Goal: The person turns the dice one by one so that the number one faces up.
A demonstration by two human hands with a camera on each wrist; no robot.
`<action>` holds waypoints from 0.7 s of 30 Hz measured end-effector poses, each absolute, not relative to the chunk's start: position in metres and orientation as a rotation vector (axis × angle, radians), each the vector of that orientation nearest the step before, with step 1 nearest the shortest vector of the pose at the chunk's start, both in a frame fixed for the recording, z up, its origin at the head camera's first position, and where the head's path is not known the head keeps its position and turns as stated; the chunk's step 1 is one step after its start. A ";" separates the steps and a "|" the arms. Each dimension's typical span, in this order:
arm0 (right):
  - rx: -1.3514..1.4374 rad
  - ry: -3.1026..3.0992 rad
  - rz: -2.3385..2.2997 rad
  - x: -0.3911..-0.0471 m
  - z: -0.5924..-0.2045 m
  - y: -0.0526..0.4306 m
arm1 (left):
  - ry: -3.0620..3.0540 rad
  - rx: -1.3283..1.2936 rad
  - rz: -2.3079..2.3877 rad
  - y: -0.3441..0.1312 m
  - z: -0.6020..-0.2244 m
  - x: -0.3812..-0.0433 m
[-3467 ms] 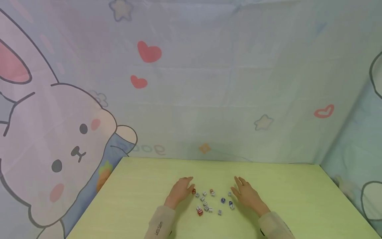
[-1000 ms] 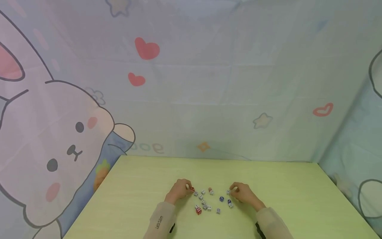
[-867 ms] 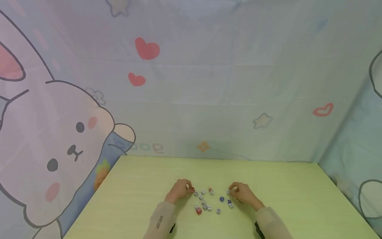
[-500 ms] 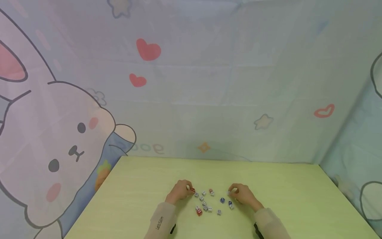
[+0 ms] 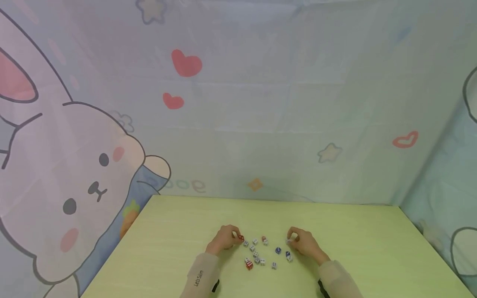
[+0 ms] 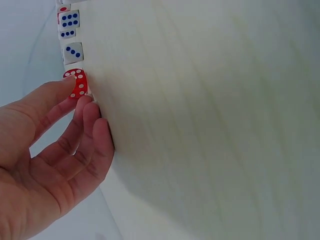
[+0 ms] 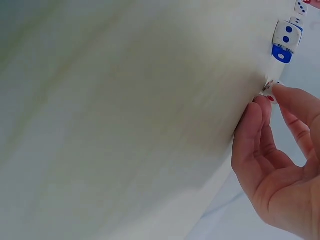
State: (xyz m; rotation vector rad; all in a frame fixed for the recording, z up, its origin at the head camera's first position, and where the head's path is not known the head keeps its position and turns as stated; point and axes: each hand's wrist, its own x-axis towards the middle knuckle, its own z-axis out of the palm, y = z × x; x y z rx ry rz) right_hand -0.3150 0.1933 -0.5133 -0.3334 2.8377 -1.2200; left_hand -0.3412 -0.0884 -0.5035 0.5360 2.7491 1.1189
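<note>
My left hand (image 5: 225, 237), at the left side of a loose group of dice, pinches a red die (image 6: 81, 89) with white pips between thumb and forefinger. Its other fingers rest curled against the table, as the left wrist view shows. Across the group, my right hand (image 5: 305, 242) pinches a white die (image 7: 270, 91) in the same way; the thumb tip hides part of it. Close to the red die sits a white die (image 6: 73, 52) with blue pips. A blue die (image 7: 281, 53) and a white die (image 7: 287, 35) lie near my right fingertips.
Between the hands several white dice (image 5: 255, 254) are scattered on the yellow-green table (image 5: 179, 223). A larger red die (image 5: 249, 265) lies at the front, a dark blue die (image 5: 278, 250) to the right of centre. A printed cloth (image 5: 238, 103) hangs behind the table's far edge.
Both hands were spread at the sides of the dice 3.5 s ago; the left now pinches the red die and the right a white one. Over the last second they have hardly moved.
</note>
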 end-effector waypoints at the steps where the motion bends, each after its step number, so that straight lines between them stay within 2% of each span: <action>1: -0.343 2.836 -1.223 -0.315 -0.513 0.194 | 2.742 0.535 1.133 -0.089 -0.503 -0.341; 10: -0.366 2.785 -1.261 -0.315 -0.512 0.197 | 2.710 0.522 1.185 -0.089 -0.501 -0.339; 21: -0.265 2.768 -1.255 -0.314 -0.505 0.194 | 2.711 0.495 1.160 -0.087 -0.498 -0.342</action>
